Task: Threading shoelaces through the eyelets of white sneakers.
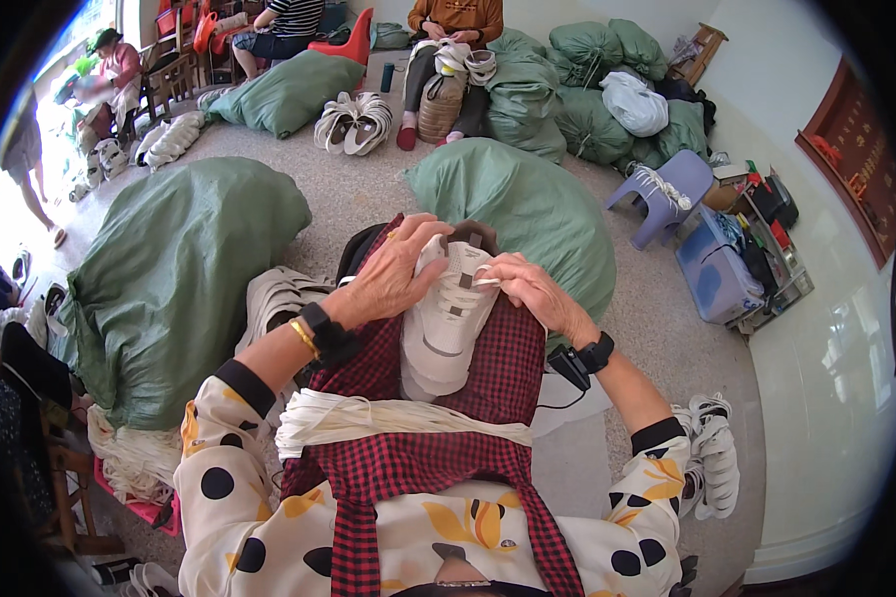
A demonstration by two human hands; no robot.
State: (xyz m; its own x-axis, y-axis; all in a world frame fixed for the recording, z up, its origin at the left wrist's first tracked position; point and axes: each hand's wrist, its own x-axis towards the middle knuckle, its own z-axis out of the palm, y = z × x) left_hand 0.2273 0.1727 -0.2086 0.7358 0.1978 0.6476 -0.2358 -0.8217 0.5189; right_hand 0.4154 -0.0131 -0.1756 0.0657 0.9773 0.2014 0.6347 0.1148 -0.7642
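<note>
A white sneaker (446,333) rests on my lap, toe toward me, on a red-and-black checked apron (508,378). My left hand (396,274) grips its upper at the left, near the collar and tongue. At the shoe's right side, my right hand (530,287) is closed with thumb and fingertips pinching a white shoelace (486,280) near the upper eyelets. Lace runs across the lower tongue. A bundle of pale laces (398,418) lies across my lap, just below the toe.
Large green sacks (179,269) stand at left, and another sack (528,209) sits just ahead. White shoes (279,303) are stacked by my left forearm, with more shoes (712,458) at right. A purple stool (667,194) holds laces. Another person (458,25) sits ahead, handling shoes.
</note>
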